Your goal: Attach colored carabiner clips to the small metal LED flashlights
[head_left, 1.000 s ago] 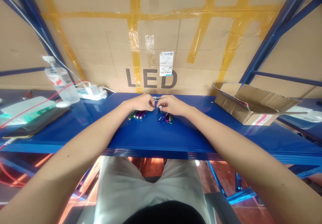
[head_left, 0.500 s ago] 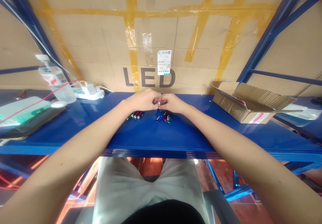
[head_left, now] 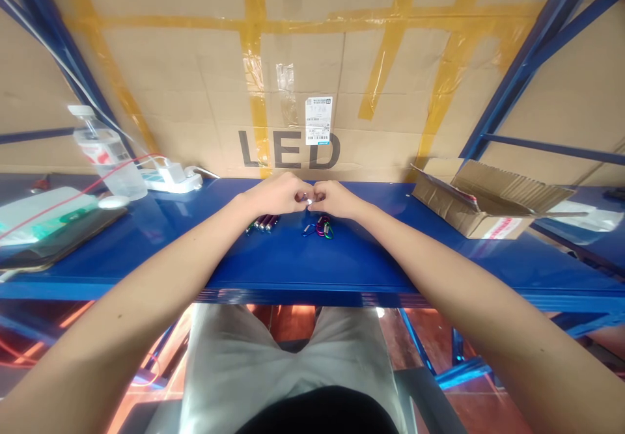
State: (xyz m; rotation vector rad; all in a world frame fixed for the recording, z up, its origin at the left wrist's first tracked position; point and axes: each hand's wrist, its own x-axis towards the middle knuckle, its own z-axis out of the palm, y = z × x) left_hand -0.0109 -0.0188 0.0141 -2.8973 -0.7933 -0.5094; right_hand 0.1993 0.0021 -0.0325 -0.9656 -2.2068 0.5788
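Note:
My left hand (head_left: 278, 194) and my right hand (head_left: 333, 198) meet fingertip to fingertip over the far part of the blue shelf (head_left: 312, 258). Both are closed in a pinch on a small shiny metal piece (head_left: 306, 197) between them. Just below my left hand lie several small coloured flashlights (head_left: 263, 222) side by side. Under my right hand sits a little heap of coloured carabiner clips (head_left: 319, 228).
A large taped cardboard box marked LED (head_left: 293, 95) stands behind the shelf. An open small carton (head_left: 488, 203) lies at the right. At the left are a plastic water bottle (head_left: 105, 161), a white power strip (head_left: 170, 177) with a red cable, and a phone (head_left: 53, 242).
My hands have drawn closer together around the small metal piece. The camera view has shifted slightly right and up; the flashlights and clips stay where they lay.

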